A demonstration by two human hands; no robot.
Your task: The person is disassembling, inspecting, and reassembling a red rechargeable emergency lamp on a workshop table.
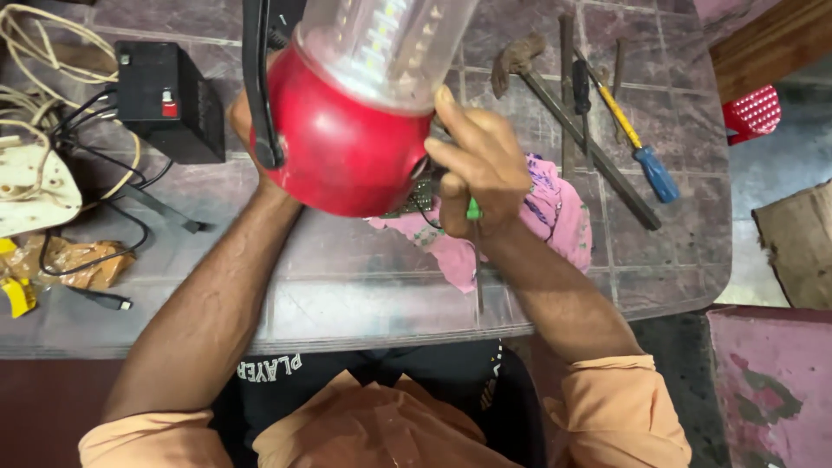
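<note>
1. On the tabletop (347, 295): a black box (169, 100) with cables at left, a hammer (563, 121) and a blue-handled screwdriver (637, 139) at right, a pink cloth (555, 217) beneath.
2. The red lantern (342, 139) is held above the tabletop, between both hands.
3. The left hand (243, 113), mostly hidden, grips its far side.
4. The right hand (477, 165) is closed on a green-handled tool (473, 209) at its base.

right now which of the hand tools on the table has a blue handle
The screwdriver with the yellow shaft, lying farthest right. The hammer beside it has a rusty head, and the smaller screwdriver between them has a dark handle.
</note>
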